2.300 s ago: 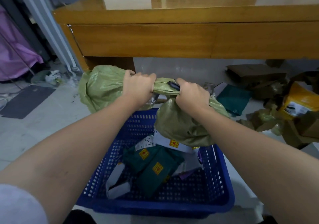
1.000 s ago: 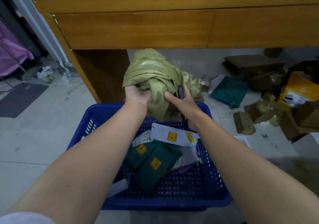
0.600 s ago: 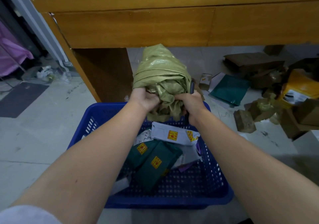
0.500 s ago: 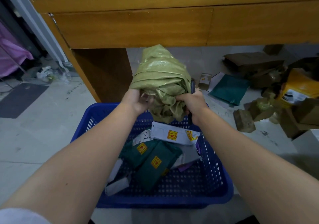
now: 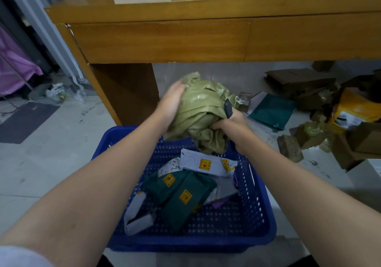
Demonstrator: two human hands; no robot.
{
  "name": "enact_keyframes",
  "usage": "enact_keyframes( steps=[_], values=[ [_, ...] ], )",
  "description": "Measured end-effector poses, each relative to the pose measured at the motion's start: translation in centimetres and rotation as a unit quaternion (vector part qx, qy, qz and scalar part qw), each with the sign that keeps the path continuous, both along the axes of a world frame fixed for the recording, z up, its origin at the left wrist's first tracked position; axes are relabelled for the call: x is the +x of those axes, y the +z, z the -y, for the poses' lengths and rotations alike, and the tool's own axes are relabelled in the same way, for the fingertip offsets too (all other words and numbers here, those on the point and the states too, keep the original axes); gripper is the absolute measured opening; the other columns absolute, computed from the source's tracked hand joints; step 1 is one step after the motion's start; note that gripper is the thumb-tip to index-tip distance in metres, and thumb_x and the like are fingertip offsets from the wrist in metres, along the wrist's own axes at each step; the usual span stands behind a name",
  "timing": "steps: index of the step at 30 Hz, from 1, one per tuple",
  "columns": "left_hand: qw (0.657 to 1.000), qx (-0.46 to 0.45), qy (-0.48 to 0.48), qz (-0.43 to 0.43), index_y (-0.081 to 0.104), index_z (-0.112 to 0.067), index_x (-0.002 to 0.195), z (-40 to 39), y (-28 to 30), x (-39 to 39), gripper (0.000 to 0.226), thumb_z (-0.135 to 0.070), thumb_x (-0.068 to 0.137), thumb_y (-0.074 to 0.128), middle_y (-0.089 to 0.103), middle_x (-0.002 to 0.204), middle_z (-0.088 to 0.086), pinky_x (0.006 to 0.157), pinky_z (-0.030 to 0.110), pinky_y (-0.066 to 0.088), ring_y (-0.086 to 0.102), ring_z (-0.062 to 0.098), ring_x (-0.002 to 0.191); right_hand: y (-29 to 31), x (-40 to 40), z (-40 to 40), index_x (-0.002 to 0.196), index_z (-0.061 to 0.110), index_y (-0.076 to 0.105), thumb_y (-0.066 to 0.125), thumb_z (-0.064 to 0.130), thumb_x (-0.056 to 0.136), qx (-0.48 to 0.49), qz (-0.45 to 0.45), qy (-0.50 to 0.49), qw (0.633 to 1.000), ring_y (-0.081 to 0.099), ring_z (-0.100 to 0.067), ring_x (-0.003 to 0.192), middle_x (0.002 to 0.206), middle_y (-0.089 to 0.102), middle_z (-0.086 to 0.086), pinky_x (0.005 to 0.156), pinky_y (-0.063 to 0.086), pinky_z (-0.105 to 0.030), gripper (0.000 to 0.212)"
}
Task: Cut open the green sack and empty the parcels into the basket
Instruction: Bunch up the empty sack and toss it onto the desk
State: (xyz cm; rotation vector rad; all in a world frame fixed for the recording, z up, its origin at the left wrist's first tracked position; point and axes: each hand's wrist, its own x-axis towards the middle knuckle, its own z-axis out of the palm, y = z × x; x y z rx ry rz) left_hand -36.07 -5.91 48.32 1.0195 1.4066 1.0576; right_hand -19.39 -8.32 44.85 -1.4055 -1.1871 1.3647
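The sack is now more crumpled above the basket's far rim. The left hand has spread flat on it; the right hand still pinches it.

yellow stickers on parcels, print unreadable.

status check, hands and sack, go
Left hand flat on green sack; right hand gripping it plus dark cutter. Parcels in blue basket. Nothing blocking.

One green sack, one blue basket, two hands, perhaps six parcels.
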Motion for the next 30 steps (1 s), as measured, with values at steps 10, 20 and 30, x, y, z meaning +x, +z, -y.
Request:
enact_keyframes(
  steps=[10,20,30],
  values=[
    [0.947,-0.066,0.055,0.309,0.061,-0.011,0.097,1.1,-4.5,4.2,0.048,-0.040,0.104,0.024,0.077,0.072,0.006,0.060,0.024,0.055,0.074,0.015,0.067,1.4,-2.4,-0.7,0.137,0.016,0.048,0.061,-0.002,0.075,0.017,-0.049,0.094,0.994,0.064,-0.025,0.100,0.112,0.065,-0.009,0.076,0.055,-0.033,0.065],
    [0.971,-0.179,-0.107,0.118,0.066,-0.014,0.119,0.3,-2.4,1.2,0.057,-0.060,0.087,0.054,0.073,0.105,0.014,0.086,0.044,0.055,0.069,0.029,0.101,-0.9,-1.4,0.4,0.151,0.033,0.032,0.069,-0.002,0.069,0.076,0.052,0.095,0.991,0.054,-0.020,0.121,0.141,0.051,0.001,0.092,0.054,-0.039,0.096],
    [0.979,-0.124,0.004,0.161,0.064,-0.009,0.090,1.3,-3.9,0.8,0.010,-0.018,0.092,0.059,0.074,0.085,0.014,0.076,0.035,0.054,0.066,0.027,0.081,-0.3,-0.2,0.9,0.109,0.017,0.059,0.074,0.032,0.080,0.108,0.166,-0.183,0.963,0.054,-0.018,0.080,0.102,0.051,0.001,0.066,0.041,-0.028,0.036]
  ],
)
